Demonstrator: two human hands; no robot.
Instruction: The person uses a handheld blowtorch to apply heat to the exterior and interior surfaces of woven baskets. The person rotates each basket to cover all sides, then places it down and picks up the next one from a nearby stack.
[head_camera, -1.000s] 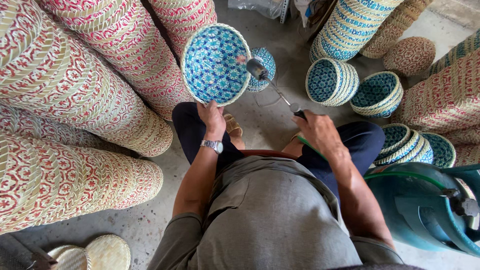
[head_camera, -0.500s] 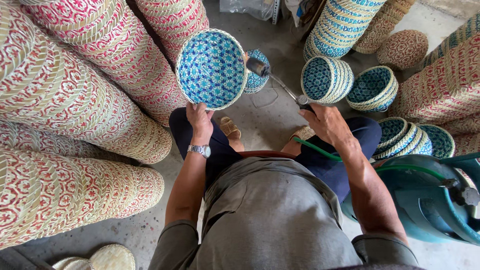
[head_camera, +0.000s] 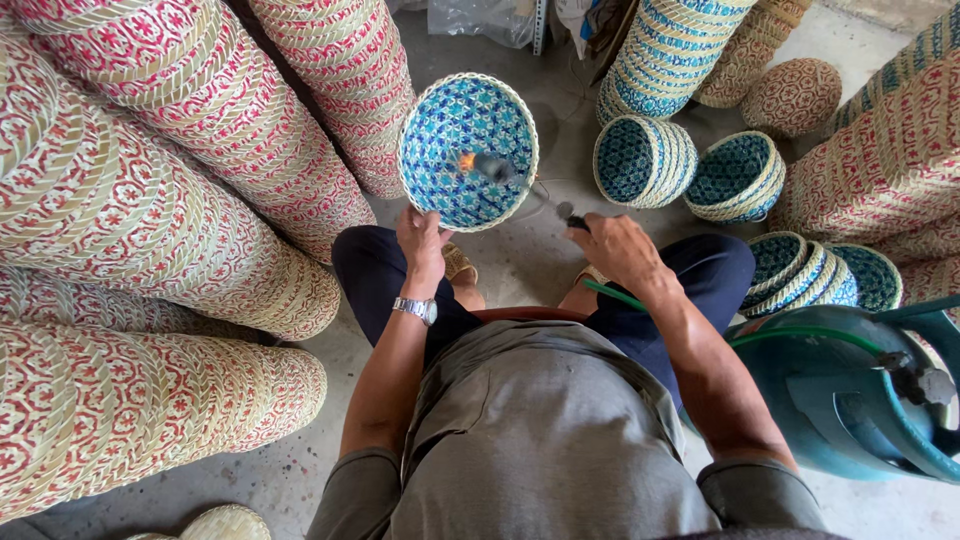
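Seen from above, the person sits low on a grey concrete floor (head_camera: 300, 470), knees apart, in a grey shirt and dark trousers. A teal gas cylinder (head_camera: 850, 390) stands just beside the right leg, and a thin green hose (head_camera: 640, 298) runs from it toward the right hand. The left hand (head_camera: 422, 238), a metal watch on its wrist, grips the lower rim of a blue-and-white woven basket (head_camera: 468, 150), fingers closed on the edge, holding it tilted with its open mouth facing up to the camera. The right hand (head_camera: 615, 250) is wrapped shut around the handle of a gas torch (head_camera: 520, 185), whose metal head reaches inside the basket, where a small orange flame (head_camera: 466, 160) shows against the weave.

Left of the person, long stacks of red-and-cream baskets (head_camera: 160, 200) lie on their sides, filling that side of the room. To the right sit small stacks of blue baskets (head_camera: 640, 160), some open-mouthed, near the knee. Farther back a tall blue-striped stack (head_camera: 670, 50) leans beside brown woven pieces (head_camera: 790, 95), with clear plastic bags (head_camera: 480, 20) against the far edge.
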